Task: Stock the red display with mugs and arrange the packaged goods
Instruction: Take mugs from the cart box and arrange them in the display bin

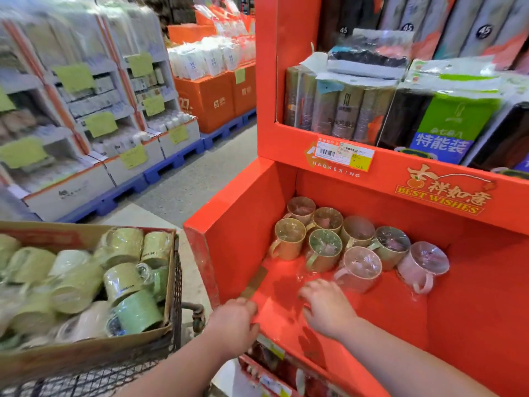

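Early stage | eight wrapped mugs [340, 242] clustered at 12 o'clock in red display [237, 230] | carton [86, 346] at 9 o'clock heaped full | right hand [329, 308] spread, empty | left hand [233, 325] at front rim, grip impossible to tell | packaged goods [452, 121] at 1 o'clock, jumbled

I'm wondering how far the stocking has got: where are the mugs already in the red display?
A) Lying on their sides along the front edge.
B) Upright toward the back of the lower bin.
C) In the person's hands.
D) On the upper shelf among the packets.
B: the mugs stand upright, clustered toward the back of the lower bin in the red display.
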`<act>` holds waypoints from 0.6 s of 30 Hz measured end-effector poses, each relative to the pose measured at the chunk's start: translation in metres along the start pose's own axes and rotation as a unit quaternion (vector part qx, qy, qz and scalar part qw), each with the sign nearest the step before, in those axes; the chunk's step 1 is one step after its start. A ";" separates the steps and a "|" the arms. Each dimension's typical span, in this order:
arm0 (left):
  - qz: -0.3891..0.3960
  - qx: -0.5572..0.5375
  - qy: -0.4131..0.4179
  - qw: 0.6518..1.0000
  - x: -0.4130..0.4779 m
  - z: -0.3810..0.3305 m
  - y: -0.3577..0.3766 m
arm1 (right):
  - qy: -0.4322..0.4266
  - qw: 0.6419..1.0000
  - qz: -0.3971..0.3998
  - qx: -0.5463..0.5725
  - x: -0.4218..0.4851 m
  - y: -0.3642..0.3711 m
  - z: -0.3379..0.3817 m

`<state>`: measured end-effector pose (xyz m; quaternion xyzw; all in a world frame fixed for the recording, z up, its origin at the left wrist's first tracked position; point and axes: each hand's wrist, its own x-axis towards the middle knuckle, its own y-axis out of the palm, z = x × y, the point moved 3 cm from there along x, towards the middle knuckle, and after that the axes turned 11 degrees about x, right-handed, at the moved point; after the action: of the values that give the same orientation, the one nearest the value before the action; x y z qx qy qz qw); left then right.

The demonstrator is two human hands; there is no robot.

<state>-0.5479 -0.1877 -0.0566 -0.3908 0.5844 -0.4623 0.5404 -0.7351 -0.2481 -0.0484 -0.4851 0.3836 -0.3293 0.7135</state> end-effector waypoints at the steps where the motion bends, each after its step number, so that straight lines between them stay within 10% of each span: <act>1: -0.004 -0.001 0.001 1.000 -0.004 0.004 0.000 | -0.007 1.000 0.004 -0.001 -0.001 0.001 0.007; 18: 0.003 0.011 -0.089 0.996 -0.157 0.177 0.033 | -0.111 0.993 0.003 0.045 0.000 0.045 0.231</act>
<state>-0.3533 -0.0494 -0.0437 -0.4225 0.5300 -0.4303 0.5962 -0.5301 -0.1324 -0.0366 -0.4849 0.2885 -0.2885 0.7735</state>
